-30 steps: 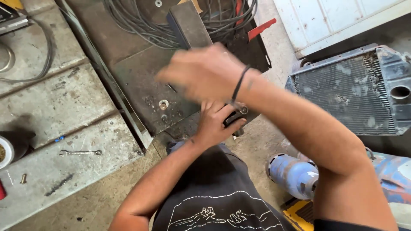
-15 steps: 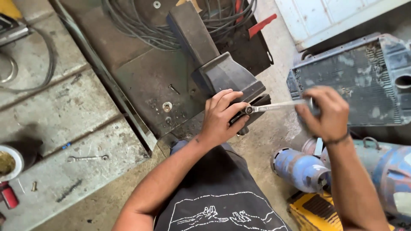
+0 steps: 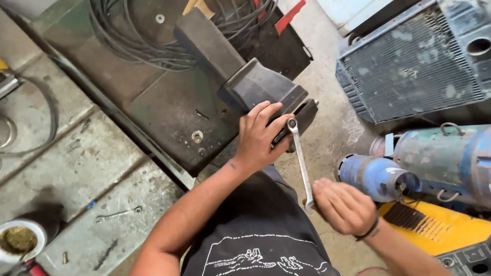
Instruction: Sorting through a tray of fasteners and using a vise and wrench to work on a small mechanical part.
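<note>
A dark bench vise stands on the metal-topped bench. My left hand is closed over the vise's front jaw, fingers wrapped around something I cannot make out. A long silver ring wrench has its ring end at the vise front, right beside my left fingers. My right hand grips the wrench's lower handle end, near my body and to the right of the vise.
Coiled black cables lie at the bench's back. A small spanner and a cup of greenish stuff sit on the concrete ledge at left. A radiator, a blue cylinder and a yellow box crowd the floor at right.
My right hand has swung the wrench handle from pointing right, level with the vise, down toward my body. Earlier it was crossed over my left. My left hand stays on the vise.
</note>
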